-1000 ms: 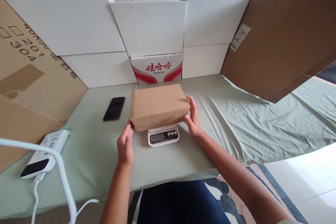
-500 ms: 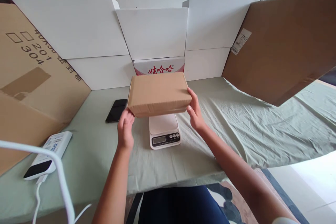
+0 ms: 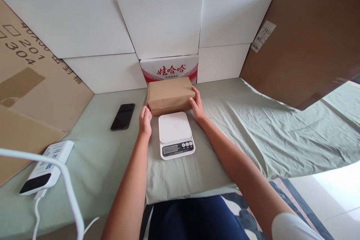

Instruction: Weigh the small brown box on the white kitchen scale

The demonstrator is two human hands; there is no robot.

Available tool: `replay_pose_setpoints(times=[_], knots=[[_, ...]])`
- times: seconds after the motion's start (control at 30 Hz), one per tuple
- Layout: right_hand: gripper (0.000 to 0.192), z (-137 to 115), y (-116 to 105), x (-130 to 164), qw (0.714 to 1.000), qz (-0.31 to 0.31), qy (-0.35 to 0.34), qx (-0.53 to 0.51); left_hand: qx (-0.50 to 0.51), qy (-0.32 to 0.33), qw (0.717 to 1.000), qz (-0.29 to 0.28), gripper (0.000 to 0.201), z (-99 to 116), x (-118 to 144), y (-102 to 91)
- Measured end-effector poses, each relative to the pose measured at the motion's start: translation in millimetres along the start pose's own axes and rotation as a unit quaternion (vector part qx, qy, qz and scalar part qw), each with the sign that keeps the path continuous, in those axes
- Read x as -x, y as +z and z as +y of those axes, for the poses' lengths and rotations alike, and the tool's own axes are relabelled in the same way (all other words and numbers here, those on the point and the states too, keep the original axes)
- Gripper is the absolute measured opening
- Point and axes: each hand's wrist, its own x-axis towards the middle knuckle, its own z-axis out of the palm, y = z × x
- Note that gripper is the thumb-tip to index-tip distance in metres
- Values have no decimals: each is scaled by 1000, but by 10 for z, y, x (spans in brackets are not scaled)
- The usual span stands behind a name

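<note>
A pale green cloth-covered table (image 3: pixel 239 127) is walled in at the back by stacked white cardboard panels (image 3: pixel 163 26) and at both sides by big brown cardboard sheets (image 3: pixel 306 41), with a red-and-white printed carton (image 3: pixel 169 68) standing at the back centre. The closed plain brown cardboard box (image 3: pixel 170 95) sits on the cloth just before that carton and just behind the white digital kitchen scale (image 3: pixel 175 134), whose platform is bare; what the box holds cannot be seen. The left hand (image 3: pixel 145 120) and right hand (image 3: pixel 197 108) clasp its two ends, and off to the left lie a black smartphone (image 3: pixel 122 116) and a white power bank with its cable (image 3: pixel 45 168).
</note>
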Motion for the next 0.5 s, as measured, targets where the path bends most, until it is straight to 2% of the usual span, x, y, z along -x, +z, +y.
replay_pose_setpoints(times=[0.33,0.5], knots=[[82,100,24,9,998,-20,26,-49,-6,-1,1000,19,78,-64,-45,-8],[82,185,-4,3,997,12,25,-73,40,-18,998,38,73,-26,-75,-62]])
